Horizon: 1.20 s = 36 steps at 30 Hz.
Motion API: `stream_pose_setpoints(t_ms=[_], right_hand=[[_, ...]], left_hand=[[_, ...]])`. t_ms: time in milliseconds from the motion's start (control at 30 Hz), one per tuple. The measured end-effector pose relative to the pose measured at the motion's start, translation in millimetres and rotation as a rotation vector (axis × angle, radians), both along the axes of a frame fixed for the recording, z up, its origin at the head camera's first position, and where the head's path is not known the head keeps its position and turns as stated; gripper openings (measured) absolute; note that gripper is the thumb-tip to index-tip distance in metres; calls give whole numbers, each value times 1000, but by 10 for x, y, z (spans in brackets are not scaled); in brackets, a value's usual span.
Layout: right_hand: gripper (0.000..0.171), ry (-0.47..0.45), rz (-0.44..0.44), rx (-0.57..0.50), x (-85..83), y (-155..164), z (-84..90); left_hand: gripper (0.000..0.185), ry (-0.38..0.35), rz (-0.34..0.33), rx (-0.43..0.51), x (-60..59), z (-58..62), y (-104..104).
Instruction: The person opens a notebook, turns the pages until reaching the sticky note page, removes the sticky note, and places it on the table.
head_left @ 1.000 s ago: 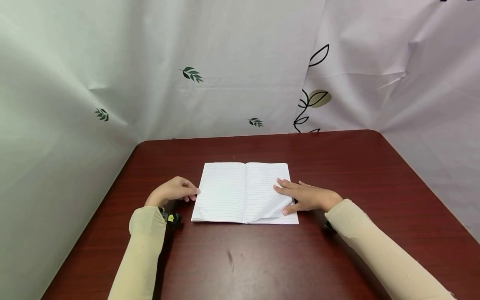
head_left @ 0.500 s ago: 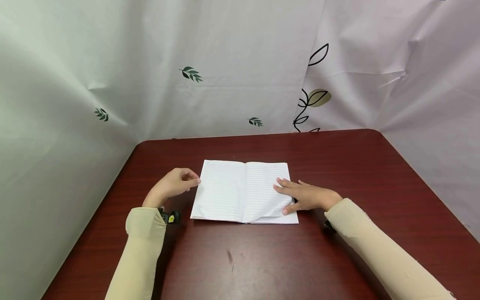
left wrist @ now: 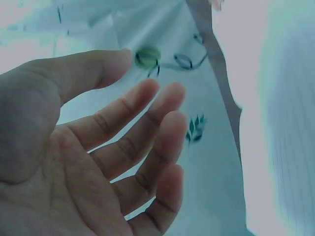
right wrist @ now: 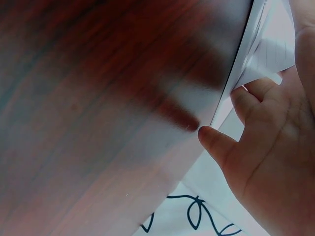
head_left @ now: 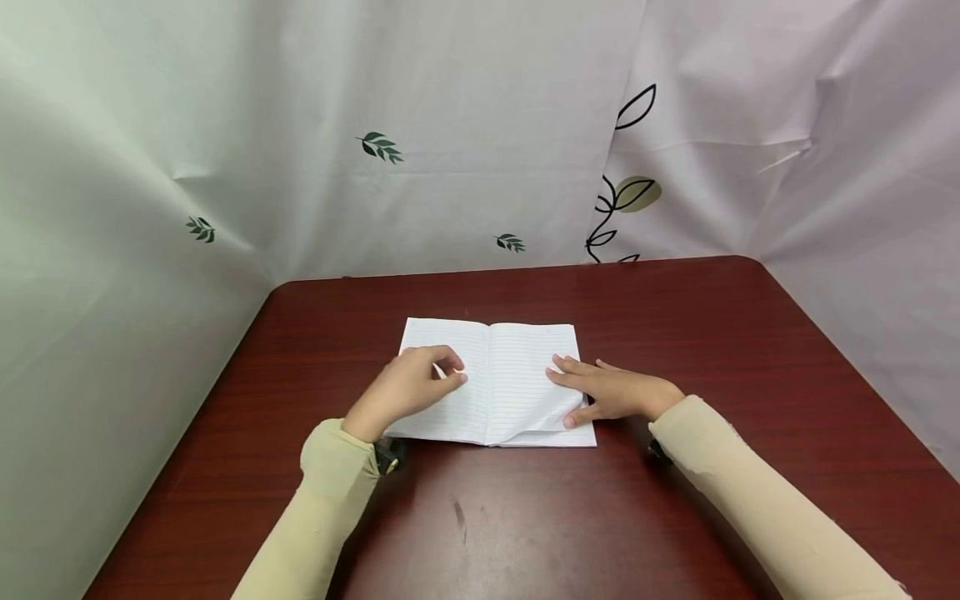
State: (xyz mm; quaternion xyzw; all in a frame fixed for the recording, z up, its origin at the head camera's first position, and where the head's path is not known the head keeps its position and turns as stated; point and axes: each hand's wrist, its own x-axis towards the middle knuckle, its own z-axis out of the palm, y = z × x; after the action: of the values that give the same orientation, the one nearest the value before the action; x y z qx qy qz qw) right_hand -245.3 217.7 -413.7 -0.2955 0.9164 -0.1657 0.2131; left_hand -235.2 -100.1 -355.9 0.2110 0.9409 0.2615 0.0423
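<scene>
An open notebook point(head_left: 491, 383) lies at the middle of the counter point(head_left: 675, 333). The left hand point(head_left: 408, 387) is over its left page; the right hand point(head_left: 611, 392) rests on its right page and edge. Curtains point(head_left: 450, 125) hang behind and beside the counter.

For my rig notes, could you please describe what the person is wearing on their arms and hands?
Both arms wear long, close-fitting beige sleeves: left sleeve, right sleeve. The left hand and right hand are bare: no gloves or rings visible. A small dark wrist device sits at the left cuff.
</scene>
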Motion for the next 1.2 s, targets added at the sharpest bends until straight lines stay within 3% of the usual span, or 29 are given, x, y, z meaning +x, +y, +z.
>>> stream_pose_setpoints(t_ms=[433,700,867,1200], right_hand=[[84,24,2,14,-2,-19,12],[83,34,9,6,-9,-11,0],[82,40,14,-4,-5,-7,-13],[83,47,21,-9,-2,8,-16]], left_hand=[[23,333,-202,-154,248,-168,556],[30,367,-282,-326,304,-327,804],[30,347,-302,-425,329,-387,927],[21,389,-285,-467,355,-446,1031]])
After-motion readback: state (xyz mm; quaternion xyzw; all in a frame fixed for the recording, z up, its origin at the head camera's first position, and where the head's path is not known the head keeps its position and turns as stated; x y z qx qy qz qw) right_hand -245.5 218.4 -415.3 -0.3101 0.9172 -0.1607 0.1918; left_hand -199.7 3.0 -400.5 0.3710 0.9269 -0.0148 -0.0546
